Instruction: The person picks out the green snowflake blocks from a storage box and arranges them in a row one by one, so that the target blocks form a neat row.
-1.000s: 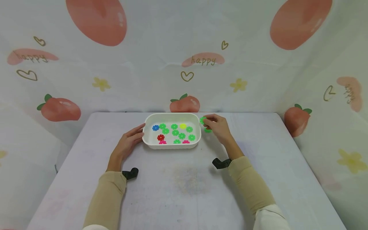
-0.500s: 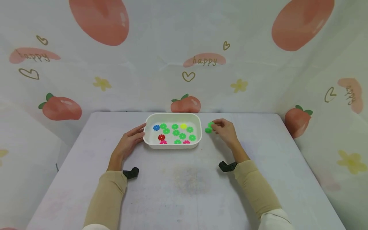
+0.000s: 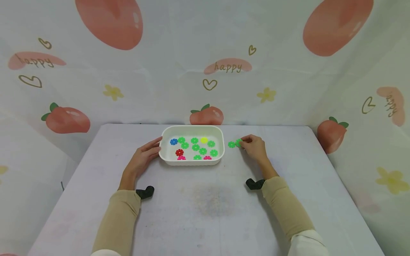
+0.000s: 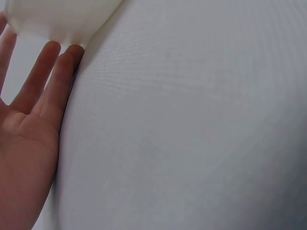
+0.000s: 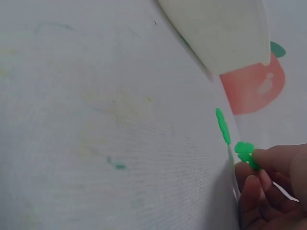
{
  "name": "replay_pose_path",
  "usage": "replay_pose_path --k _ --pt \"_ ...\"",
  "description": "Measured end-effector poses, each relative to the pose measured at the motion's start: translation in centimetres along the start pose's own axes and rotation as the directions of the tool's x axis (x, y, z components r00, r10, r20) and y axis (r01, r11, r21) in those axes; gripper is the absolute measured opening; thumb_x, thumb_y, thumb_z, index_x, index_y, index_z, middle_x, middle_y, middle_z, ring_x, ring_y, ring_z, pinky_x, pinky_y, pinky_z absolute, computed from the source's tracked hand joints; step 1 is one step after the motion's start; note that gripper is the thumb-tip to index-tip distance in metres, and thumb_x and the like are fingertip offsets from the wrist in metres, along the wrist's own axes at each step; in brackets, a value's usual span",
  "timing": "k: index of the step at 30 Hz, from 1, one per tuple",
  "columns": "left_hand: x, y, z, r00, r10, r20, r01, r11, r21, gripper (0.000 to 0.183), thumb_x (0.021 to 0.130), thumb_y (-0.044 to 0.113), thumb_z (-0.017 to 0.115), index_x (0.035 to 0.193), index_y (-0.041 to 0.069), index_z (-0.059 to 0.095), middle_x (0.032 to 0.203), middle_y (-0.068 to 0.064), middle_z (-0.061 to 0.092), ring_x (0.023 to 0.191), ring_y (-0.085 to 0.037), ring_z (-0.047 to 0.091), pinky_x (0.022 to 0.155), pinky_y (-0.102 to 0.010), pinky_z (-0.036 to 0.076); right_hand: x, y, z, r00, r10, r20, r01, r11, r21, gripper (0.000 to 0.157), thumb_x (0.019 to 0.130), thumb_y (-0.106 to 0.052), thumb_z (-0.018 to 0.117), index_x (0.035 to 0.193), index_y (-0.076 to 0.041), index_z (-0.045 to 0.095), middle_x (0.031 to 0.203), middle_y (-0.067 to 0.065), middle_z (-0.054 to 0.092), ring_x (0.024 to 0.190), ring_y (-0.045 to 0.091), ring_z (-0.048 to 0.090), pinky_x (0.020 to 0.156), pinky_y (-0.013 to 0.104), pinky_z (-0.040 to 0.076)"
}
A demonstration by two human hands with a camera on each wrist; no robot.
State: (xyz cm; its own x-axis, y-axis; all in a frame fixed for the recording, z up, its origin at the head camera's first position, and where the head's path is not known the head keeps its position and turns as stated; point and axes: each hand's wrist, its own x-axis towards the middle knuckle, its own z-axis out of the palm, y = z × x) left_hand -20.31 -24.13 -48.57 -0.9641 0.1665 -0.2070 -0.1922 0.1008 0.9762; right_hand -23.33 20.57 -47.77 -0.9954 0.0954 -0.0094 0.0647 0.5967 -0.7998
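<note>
My right hand (image 3: 255,147) pinches a green snowflake disc (image 3: 238,143) between thumb and finger, just above the table. In the right wrist view this green disc (image 5: 243,150) is tilted up at the fingertips. Beside it a second green disc (image 3: 231,144) lies flat on the table, right of the white tray (image 3: 194,163). My left hand (image 3: 142,160) touches the tray's left end with its fingers extended; the left wrist view shows those fingertips (image 4: 53,47) against the tray wall. Inside the tray lie several green discs, a blue disc (image 3: 173,142), a red disc (image 3: 179,152), a yellow disc (image 3: 204,140) and two pink ones.
The tray stands near the back edge of the white-covered table (image 3: 205,206). A printed cloth backdrop (image 3: 173,85) hangs behind and along both sides. Each wrist carries a black camera mount.
My right hand has moved right and down from beside the tray's edge with the green disc, past the other green disc lying on the table. My left hand has stayed on the tray.
</note>
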Motion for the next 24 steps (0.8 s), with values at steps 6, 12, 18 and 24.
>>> replay_pose_path --k 6,12,18,24 --pt "-0.05 0.02 -0.02 1.0 -0.007 0.0 0.007 1.0 0.002 0.056 0.104 0.031 0.06 0.157 0.024 0.043 0.162 -0.011 0.042 0.123 0.002 0.058 0.1 -0.01 0.049 0.25 0.05 -0.02 1.0 -0.019 0.022 0.02 0.999 -0.042 0.024 0.094 -0.017 0.067 0.11 0.001 0.072 0.095 0.018 0.077 0.072 0.015 0.069 0.06 0.02 0.052" --pt "0.0 0.18 -0.07 1.0 -0.012 0.0 0.012 1.0 -0.003 0.057 0.104 0.03 0.06 0.157 0.024 0.042 0.163 -0.01 0.041 0.124 0.002 0.057 0.1 -0.011 0.049 0.51 -0.15 0.04 0.997 -0.06 0.045 0.066 0.984 -0.168 0.023 0.094 -0.016 0.066 0.108 0.002 0.072 0.1 0.018 0.075 0.086 0.026 0.067 0.073 0.03 0.053" --pt "0.0 0.19 -0.08 1.0 -0.012 -0.007 0.012 1.0 -0.002 0.057 0.103 0.031 0.06 0.157 0.024 0.043 0.162 -0.011 0.041 0.122 0.003 0.058 0.099 -0.01 0.049 0.61 -0.32 -0.04 0.994 -0.073 0.081 0.09 0.968 -0.234 0.025 0.095 -0.016 0.067 0.111 0.003 0.072 0.108 0.02 0.072 0.099 0.033 0.066 0.086 0.043 0.055" --pt "-0.04 0.02 -0.02 1.0 -0.015 -0.005 0.015 1.0 -0.008 0.057 0.103 0.031 0.061 0.157 0.023 0.043 0.161 -0.012 0.042 0.12 0.003 0.059 0.098 -0.009 0.049 0.36 -0.74 -0.51 0.992 -0.103 0.077 0.121 0.945 -0.304 0.036 0.101 -0.023 0.058 0.125 0.003 0.065 0.119 0.024 0.062 0.11 0.04 0.058 0.095 0.051 0.05"
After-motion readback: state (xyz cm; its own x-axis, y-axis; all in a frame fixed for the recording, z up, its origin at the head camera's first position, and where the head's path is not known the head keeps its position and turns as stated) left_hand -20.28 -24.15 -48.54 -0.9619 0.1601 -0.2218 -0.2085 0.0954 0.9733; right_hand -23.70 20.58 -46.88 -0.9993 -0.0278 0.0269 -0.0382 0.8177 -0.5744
